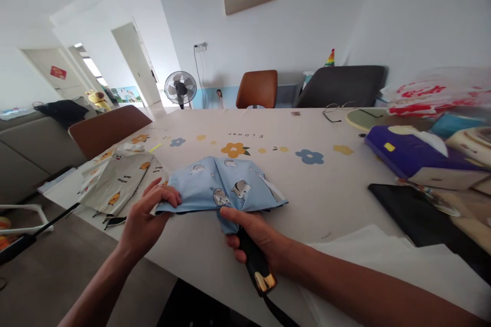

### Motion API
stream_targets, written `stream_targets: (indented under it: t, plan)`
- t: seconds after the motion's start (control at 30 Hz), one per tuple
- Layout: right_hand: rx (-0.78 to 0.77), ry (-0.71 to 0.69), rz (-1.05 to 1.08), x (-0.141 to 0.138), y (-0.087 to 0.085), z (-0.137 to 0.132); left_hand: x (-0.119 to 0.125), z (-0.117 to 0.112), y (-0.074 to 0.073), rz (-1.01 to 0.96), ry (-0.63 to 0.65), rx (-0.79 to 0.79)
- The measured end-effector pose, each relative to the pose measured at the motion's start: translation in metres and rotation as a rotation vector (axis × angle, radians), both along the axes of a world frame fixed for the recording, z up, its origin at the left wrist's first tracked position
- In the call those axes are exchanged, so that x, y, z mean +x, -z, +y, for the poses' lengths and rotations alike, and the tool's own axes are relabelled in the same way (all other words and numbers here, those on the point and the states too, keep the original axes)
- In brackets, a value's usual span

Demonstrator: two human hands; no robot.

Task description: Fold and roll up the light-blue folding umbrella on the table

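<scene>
A folding umbrella with light blue cloth and printed cartoon animals lies partly folded over the table's near side. My right hand is wrapped round its black handle, which has a gold-coloured end and a dark strap hanging down; the thumb presses on the cloth's lower edge. At the left, my left hand pinches the edge of the blue cloth between thumb and fingers. Beyond my left hand rests a second umbrella, beige with orange figures, its dark shaft pointing to the lower left.
The white table has printed flowers. On its right are a purple tissue box, a black tablet-like slab, white sheets, eyeglasses and a red-and-white plastic bag. Chairs and a fan stand behind.
</scene>
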State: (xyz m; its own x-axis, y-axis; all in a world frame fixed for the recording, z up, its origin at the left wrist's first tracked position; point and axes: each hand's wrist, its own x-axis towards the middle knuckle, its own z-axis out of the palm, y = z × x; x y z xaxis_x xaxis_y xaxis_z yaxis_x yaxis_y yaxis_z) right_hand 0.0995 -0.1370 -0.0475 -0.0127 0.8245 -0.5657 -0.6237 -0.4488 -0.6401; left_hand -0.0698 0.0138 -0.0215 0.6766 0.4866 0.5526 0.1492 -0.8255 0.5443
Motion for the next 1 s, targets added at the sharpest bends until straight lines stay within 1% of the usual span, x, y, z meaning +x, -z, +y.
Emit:
stream_targets:
  t: [0.1, 0.17, 0.27, 0.43, 0.57, 0.67, 0.8, 0.9, 0.93, 1.0]
  plan:
    - [0.015, 0.073, 0.020, -0.002, -0.006, 0.000, -0.006, 0.001, 0.016, -0.021, -0.043, -0.115]
    - [0.002, 0.076, 0.028, -0.003, -0.010, 0.000, -0.010, 0.003, 0.024, -0.036, -0.066, -0.159]
    - [-0.023, 0.079, 0.040, -0.003, -0.012, 0.000, -0.017, 0.005, 0.032, -0.073, -0.090, -0.187]
    - [-0.012, 0.106, 0.030, -0.003, -0.009, 0.001, -0.029, 0.007, 0.040, -0.136, -0.125, -0.175]
    - [-0.036, 0.077, 0.015, -0.003, -0.007, 0.002, -0.033, 0.007, 0.042, -0.119, -0.136, -0.196]
    - [-0.045, 0.038, -0.011, -0.002, -0.006, 0.002, -0.032, 0.006, 0.042, -0.096, -0.139, -0.176]
    - [-0.066, -0.021, -0.031, 0.001, -0.003, 0.001, -0.032, 0.005, 0.043, -0.061, -0.156, -0.204]
    - [-0.089, -0.035, -0.055, 0.000, -0.001, -0.001, -0.034, 0.008, 0.042, -0.037, -0.152, -0.211]
    - [-0.100, -0.035, -0.083, -0.001, -0.001, -0.002, -0.034, 0.008, 0.040, -0.052, -0.172, -0.217]
    - [-0.103, -0.024, -0.179, -0.006, -0.001, -0.003, -0.032, 0.007, 0.034, -0.126, -0.253, -0.248]
